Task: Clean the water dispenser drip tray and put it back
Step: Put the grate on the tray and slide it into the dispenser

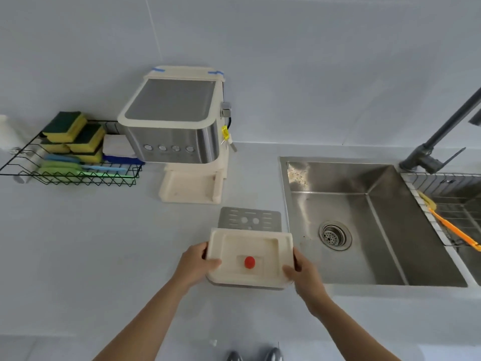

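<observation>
The cream drip tray (250, 246), with a red float in its middle, is held above the counter between both hands. My left hand (199, 264) grips its left edge with the thumb on top. At the tray's right edge my right hand (303, 269) does the same. The tray's metal grate (250, 218) lies flat on the counter just behind it. The water dispenser (177, 126), steel-fronted with a cream body, stands at the back, and its cream base (190, 188) has nothing on it.
A steel sink (364, 220) with a round drain lies to the right, under a dark faucet (437, 142). An orange-handled brush (453, 227) rests on the sink's rack. A black wire basket (73, 175) holding several sponges and cloths stands at the left.
</observation>
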A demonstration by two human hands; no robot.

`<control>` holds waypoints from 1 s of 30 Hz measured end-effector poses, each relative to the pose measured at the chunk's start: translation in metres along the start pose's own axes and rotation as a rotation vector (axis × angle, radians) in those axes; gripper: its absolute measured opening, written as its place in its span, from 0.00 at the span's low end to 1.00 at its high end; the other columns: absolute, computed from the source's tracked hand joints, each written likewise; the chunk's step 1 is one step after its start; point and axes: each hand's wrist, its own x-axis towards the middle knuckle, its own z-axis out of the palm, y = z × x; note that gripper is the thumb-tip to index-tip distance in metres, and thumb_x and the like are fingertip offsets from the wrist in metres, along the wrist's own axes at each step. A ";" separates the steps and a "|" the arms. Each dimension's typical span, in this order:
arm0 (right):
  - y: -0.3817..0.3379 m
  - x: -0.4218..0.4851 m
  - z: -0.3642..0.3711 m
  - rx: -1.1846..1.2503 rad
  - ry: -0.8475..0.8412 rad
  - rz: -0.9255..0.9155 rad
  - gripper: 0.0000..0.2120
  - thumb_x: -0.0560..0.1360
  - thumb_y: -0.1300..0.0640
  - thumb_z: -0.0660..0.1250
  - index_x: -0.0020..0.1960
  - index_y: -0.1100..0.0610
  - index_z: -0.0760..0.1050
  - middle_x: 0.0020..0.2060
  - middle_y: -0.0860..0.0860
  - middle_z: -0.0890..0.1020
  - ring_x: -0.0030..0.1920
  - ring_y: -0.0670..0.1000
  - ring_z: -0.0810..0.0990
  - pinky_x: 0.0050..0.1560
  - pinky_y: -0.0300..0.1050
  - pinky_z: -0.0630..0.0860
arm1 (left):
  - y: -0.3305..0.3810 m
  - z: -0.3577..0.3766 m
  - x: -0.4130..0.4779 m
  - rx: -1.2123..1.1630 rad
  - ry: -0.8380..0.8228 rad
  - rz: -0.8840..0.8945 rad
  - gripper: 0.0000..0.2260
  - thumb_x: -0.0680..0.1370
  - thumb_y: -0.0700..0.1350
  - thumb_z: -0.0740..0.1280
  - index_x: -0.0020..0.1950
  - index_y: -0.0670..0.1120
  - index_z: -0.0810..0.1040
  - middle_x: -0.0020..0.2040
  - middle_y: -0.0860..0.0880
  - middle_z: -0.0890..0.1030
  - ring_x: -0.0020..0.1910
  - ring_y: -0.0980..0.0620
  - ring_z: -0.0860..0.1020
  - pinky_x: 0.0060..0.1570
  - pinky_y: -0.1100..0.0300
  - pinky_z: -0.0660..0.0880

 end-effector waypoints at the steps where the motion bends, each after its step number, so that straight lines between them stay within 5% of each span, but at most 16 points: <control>1: 0.004 -0.002 0.002 -0.009 0.003 0.009 0.20 0.74 0.69 0.59 0.59 0.49 0.70 0.47 0.51 0.80 0.48 0.48 0.77 0.40 0.35 0.72 | -0.005 0.001 -0.001 0.021 0.002 -0.004 0.16 0.68 0.40 0.71 0.55 0.43 0.79 0.48 0.46 0.83 0.48 0.48 0.80 0.45 0.59 0.74; 7: 0.022 -0.010 0.008 -0.134 -0.002 0.077 0.20 0.74 0.68 0.59 0.64 0.56 0.70 0.48 0.54 0.81 0.52 0.53 0.78 0.44 0.37 0.74 | -0.021 0.008 -0.007 0.173 0.030 -0.012 0.13 0.68 0.42 0.73 0.50 0.40 0.81 0.40 0.47 0.79 0.41 0.50 0.76 0.31 0.66 0.66; 16: 0.016 -0.001 0.004 -0.291 -0.048 0.138 0.20 0.74 0.63 0.63 0.65 0.60 0.69 0.50 0.53 0.80 0.48 0.51 0.76 0.40 0.34 0.71 | -0.019 0.003 0.006 0.378 0.006 -0.054 0.18 0.65 0.51 0.74 0.50 0.42 0.81 0.46 0.45 0.84 0.47 0.46 0.81 0.44 0.56 0.74; 20: -0.008 0.010 -0.005 -0.344 -0.046 0.161 0.12 0.74 0.62 0.62 0.58 0.60 0.73 0.52 0.58 0.79 0.46 0.55 0.78 0.36 0.41 0.69 | -0.009 -0.008 0.020 0.373 0.043 -0.051 0.13 0.66 0.49 0.74 0.33 0.44 0.73 0.33 0.48 0.76 0.41 0.44 0.78 0.35 0.58 0.68; 22: -0.024 0.024 -0.012 -0.420 0.027 0.133 0.18 0.75 0.60 0.63 0.64 0.61 0.69 0.59 0.59 0.77 0.58 0.58 0.76 0.47 0.45 0.72 | 0.001 -0.016 0.032 0.307 0.142 0.005 0.08 0.69 0.47 0.72 0.42 0.45 0.77 0.41 0.46 0.80 0.50 0.44 0.79 0.43 0.58 0.71; 25: -0.048 0.053 -0.018 -0.551 0.059 0.027 0.27 0.74 0.60 0.65 0.71 0.60 0.61 0.67 0.58 0.71 0.66 0.56 0.71 0.63 0.48 0.68 | 0.026 -0.020 0.050 0.243 0.107 0.110 0.26 0.71 0.42 0.71 0.68 0.43 0.70 0.64 0.43 0.77 0.64 0.47 0.74 0.62 0.56 0.69; 30: -0.068 0.097 -0.014 -0.866 -0.107 -0.079 0.32 0.70 0.58 0.71 0.70 0.59 0.62 0.66 0.57 0.70 0.66 0.56 0.69 0.65 0.50 0.67 | 0.057 -0.013 0.084 0.555 -0.103 0.277 0.29 0.69 0.43 0.72 0.69 0.46 0.67 0.68 0.46 0.72 0.64 0.47 0.72 0.62 0.53 0.70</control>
